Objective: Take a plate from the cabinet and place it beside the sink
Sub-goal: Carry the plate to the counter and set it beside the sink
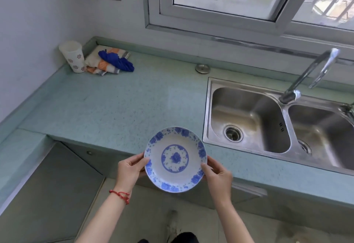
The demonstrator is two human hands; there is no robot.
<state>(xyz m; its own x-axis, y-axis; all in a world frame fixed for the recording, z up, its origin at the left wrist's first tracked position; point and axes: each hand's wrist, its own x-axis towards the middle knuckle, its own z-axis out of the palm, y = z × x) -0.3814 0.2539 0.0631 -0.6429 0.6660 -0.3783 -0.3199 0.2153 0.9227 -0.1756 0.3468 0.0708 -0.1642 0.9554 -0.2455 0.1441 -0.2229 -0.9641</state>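
Observation:
A white plate [175, 173] with a blue flower pattern is held level over the front edge of the pale green counter [118, 108]. My left hand [129, 171] grips its left rim, thumb on top. On the opposite side my right hand [218, 176] holds the right rim. The steel double sink [249, 116] lies just to the right of the plate, set into the counter, with a curved tap [310, 72] behind it. The plate does not touch the counter as far as I can tell.
At the back left corner stand a patterned paper cup [72, 56] and a pile of cloths [110, 61]. A round metal cap [202, 68] sits behind the sink. A window runs along the back wall. Cabinet doors [90, 156] are below the counter.

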